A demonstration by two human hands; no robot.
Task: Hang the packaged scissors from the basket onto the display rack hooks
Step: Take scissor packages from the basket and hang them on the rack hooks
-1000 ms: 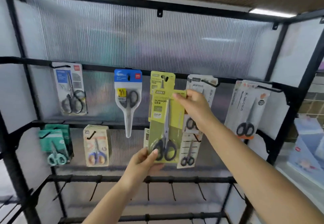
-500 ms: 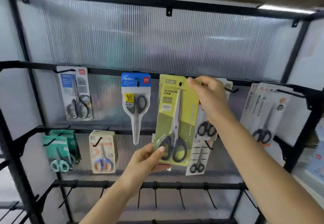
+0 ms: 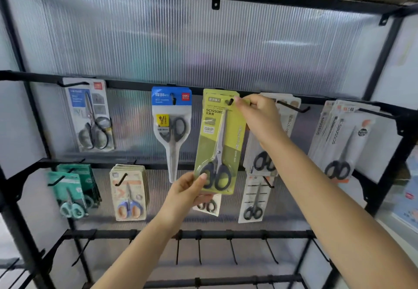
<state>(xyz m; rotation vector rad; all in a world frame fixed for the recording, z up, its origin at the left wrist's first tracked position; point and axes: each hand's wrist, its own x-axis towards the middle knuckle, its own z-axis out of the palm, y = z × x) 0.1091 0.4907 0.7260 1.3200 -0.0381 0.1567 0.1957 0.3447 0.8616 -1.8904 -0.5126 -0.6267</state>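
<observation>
Two hands hold one yellow-green scissors pack (image 3: 220,143): the right hand's (image 3: 260,116) grip pinches its top corner beside the hang hole, which sits at a hook (image 3: 230,102) on the display rack's (image 3: 126,86) upper bar; the left hand's (image 3: 188,192) grip pinches the bottom edge. Just left hangs one blue scissors pack (image 3: 172,128).

The green scissors pack (image 3: 220,139) between the hands is showing glossy clear plastic over matt printed card; its blades are looking like bright smooth metal, its handles like dark matt plastic. Behind the hands, the rack (image 3: 135,85) bars are looking matt black metal, and the back panel (image 3: 203,44) is showing ribbed translucent plastic.
</observation>
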